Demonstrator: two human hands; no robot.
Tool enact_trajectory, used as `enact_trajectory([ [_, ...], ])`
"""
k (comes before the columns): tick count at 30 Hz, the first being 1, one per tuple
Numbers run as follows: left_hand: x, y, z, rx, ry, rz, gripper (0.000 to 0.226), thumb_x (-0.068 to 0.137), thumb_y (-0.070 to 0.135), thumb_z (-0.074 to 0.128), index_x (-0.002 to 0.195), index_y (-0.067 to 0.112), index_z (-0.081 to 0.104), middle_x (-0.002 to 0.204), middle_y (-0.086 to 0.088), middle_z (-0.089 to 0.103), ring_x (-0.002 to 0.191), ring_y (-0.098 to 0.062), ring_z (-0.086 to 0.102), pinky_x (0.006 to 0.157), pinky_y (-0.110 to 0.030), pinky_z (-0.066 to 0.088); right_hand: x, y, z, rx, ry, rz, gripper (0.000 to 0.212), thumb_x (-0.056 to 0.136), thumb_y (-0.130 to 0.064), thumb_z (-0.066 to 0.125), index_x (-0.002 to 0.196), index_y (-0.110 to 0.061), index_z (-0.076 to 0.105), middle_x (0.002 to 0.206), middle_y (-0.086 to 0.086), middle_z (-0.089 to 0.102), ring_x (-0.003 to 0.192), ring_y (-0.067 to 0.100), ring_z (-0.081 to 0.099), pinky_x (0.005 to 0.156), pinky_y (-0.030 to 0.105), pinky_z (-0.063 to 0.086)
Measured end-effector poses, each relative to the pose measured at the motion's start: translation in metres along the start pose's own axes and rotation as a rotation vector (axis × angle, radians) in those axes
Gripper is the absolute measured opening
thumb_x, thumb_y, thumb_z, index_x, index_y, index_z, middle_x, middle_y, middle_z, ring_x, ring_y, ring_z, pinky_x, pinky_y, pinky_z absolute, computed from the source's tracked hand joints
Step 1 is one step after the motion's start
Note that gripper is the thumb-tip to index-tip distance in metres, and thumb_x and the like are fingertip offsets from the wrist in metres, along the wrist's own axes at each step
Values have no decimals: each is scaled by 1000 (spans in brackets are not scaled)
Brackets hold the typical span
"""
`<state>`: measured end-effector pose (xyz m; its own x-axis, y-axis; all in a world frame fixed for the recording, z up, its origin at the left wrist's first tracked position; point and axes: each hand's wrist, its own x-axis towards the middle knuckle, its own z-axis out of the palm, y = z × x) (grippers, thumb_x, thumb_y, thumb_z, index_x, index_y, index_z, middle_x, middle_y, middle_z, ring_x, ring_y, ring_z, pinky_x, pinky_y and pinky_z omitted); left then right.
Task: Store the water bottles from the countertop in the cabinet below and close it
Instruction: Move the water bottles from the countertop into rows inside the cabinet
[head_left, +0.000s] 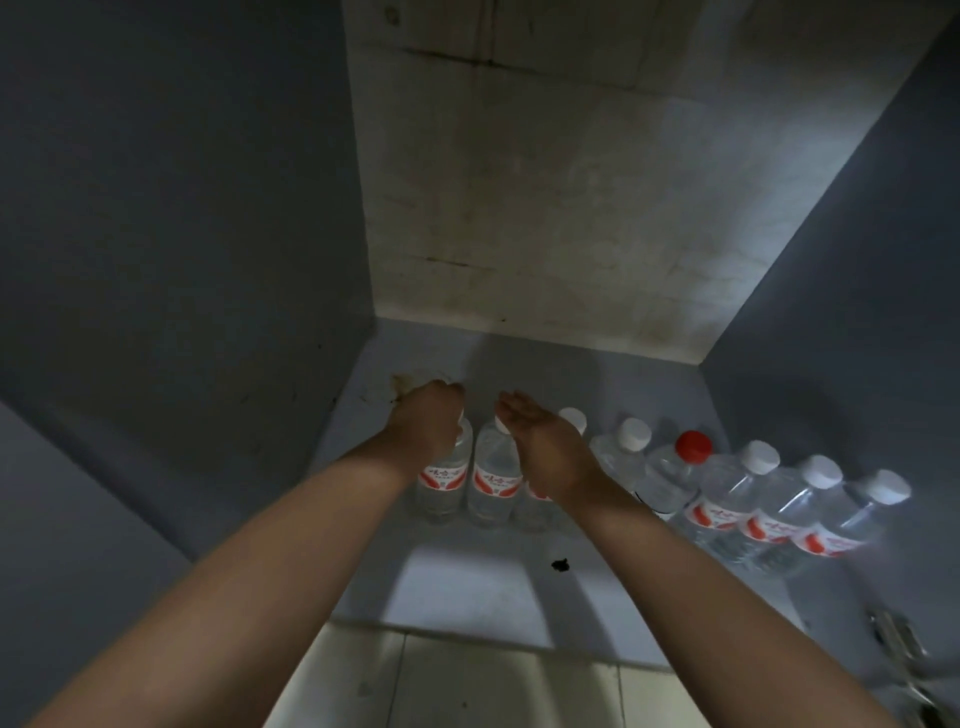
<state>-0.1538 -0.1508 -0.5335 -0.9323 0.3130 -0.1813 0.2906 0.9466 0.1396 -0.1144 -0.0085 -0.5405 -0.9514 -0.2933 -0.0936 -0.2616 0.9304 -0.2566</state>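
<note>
Both forearms are filling the near view; we're reaching into the open cabinet. Our left hand is curling down over the top of the leftmost bottle, fingers wrapped round the cap end. Our right hand is hovering flat, fingers straight, holding nothing, just above the second bottle and a third one mostly hidden under the wrist.

Further right of the right hand, the rest of the row of bottles is standing on the cabinet floor, touching or nearly so, most with white caps and one red-capped bottle in the middle.

Progress call: most of the storing looks done, the row is in. We can't see the countertop, so we can't tell if more are waiting. The door is out of view apart from a hinge low on the right; closing is still left.

Room: left of the left hand there's bare floor up to the side wall, with a brown stain just beyond the knuckles. Behind the row there's open floor to the back panel. In front, bare floor runs to the front edge, with a small dark speck near the right forearm. The row's right end is sitting close to the right wall.
</note>
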Motion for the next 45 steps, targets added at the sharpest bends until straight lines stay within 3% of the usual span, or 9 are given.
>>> enact_trajectory([
  [11, 7, -6, -4, -108, -16, 45, 37, 93, 15, 54, 126, -1, 48, 130, -20, 53, 122, -31, 51, 99, -34, 43, 4, -4, -10, 19, -26, 1, 48, 99, -1, 37, 146, -3, 26, 158, 11, 20, 147, 18, 19, 118, 19, 10],
  [17, -3, -17, -3, -42, 84, 149, 54, 96, 24, 47, 145, 10, 31, 154, -10, 30, 141, -22, 34, 115, -29, 32, 0, -16, -10, -54, 112, -52, 47, 95, -4, 49, 140, 4, 36, 150, 25, 32, 142, 35, 29, 118, 31, 23],
  [19, -18, -25, -4, -20, 129, 106, 53, 97, 23, 43, 147, 16, 28, 158, -6, 22, 145, -22, 26, 118, -30, 27, 0, -22, -5, -51, 237, -25, 37, 79, -3, 60, 113, 11, 63, 119, 33, 63, 111, 47, 61, 90, 43, 53],
  [21, -44, -31, -4, 13, 92, 9, 51, 98, 24, 39, 147, 21, 27, 160, -1, 17, 147, -24, 17, 119, -37, 20, -7, -30, -2, -107, 184, 3, 37, 72, -18, 52, 91, 5, 74, 94, 25, 75, 85, 45, 71, 60, 48, 59],
  [25, -111, -37, -13, 72, 41, -75, 38, 73, 30, 57, 106, 19, 73, 119, -6, 71, 115, -33, 63, 84, -56, 53, -44, -59, -3, -215, -34, 64, 48, 71, -33, 39, 89, -10, 77, 98, 12, 77, 90, 35, 74, 67, 47, 59],
  [28, -161, -41, -24, 70, -96, -143, 51, 43, 33, 89, 91, 21, 78, 104, -4, 77, 100, -32, 71, 74, -54, 56, -77, -90, -18, -241, -136, 58, 46, 71, -38, 43, 88, -15, 78, 100, 8, 77, 92, 30, 74, 71, 47, 59],
  [34, -272, -35, -111, -8, -267, -193, 55, 69, 46, 36, 101, 25, 75, 110, -3, 75, 108, -31, 66, 75, -50, 57, -147, -172, -97, -138, -217, 83, 69, 98, -37, 14, 89, -16, 79, 99, 4, 78, 91, 23, 75, 72, 43, 60],
  [37, -321, -32, -184, -47, -294, -205, 56, 72, 46, 36, 102, 20, 75, 111, -7, 74, 102, -34, 70, 75, -51, 57, -173, -216, -158, -80, -118, 93, 87, 99, -43, -4, 91, -13, 78, 100, 7, 78, 93, 25, 74, 74, 45, 59],
  [45, -403, -41, -368, -25, -72, -185, 54, 75, 44, 39, 109, 16, 71, 114, -11, 72, 106, -38, 67, 78, -53, 55, -212, -310, -293, 31, 381, -85, 73, 100, -45, 15, 96, -2, 74, 103, 18, 75, 98, 37, 70, 78, 49, 57],
])
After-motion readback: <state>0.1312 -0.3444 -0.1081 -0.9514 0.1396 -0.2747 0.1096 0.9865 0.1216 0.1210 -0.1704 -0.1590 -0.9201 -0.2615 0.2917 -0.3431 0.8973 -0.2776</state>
